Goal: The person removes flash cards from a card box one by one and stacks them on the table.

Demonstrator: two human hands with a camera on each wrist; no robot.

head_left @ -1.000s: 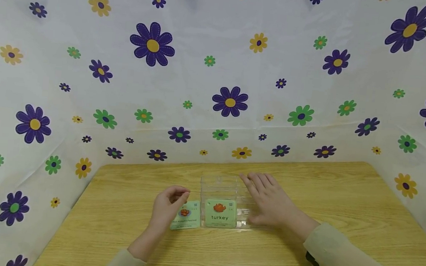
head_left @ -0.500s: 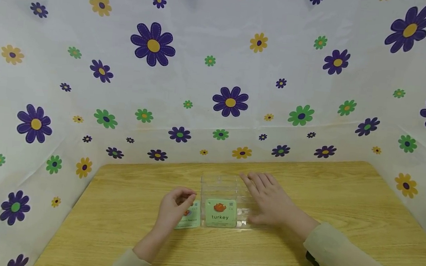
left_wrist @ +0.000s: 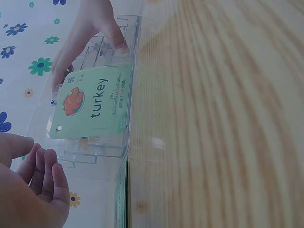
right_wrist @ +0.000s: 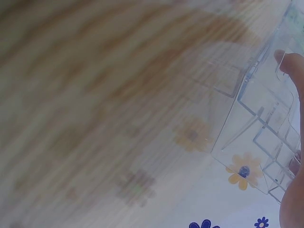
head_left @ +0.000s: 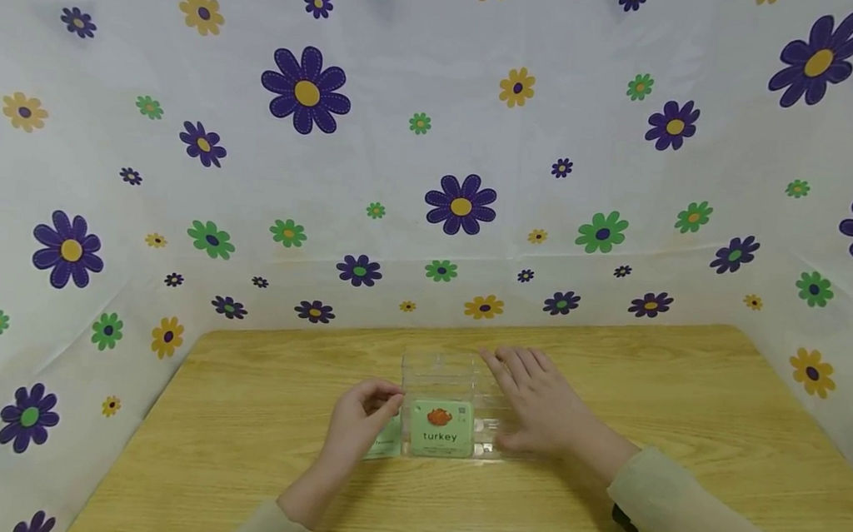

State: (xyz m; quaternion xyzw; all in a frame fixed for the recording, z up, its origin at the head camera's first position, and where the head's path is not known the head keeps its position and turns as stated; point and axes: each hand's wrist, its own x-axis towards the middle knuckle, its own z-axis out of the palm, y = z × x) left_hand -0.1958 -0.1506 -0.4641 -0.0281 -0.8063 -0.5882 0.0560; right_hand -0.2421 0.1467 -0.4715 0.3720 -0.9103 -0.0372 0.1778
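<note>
A clear plastic box [head_left: 439,375] with stepped compartments stands on the table. A green card reading "turkey" [head_left: 442,428] leans in its left part; its picture and hole show in the left wrist view. My right hand [head_left: 539,402] spans the box's right part and grips it, thumb at the near side, fingers toward the far side. In the right wrist view, the thumb [right_wrist: 289,61] bends over a clear edge. My left hand [head_left: 358,418] is at the box's left edge, fingers loosely bent, nothing visible between them. Partly hidden beneath it, more green cards [head_left: 385,444] lie beside the box.
The wooden table [head_left: 234,418] carries the box and cards. A white cloth with printed flowers [head_left: 461,206] hangs behind the table and along both sides. Dark bands [head_left: 625,518] sit at the wrists below light sleeves.
My left hand has moved right to the box's left edge, covering more of the green cards beside it. The right hand and the box have stayed in place.
</note>
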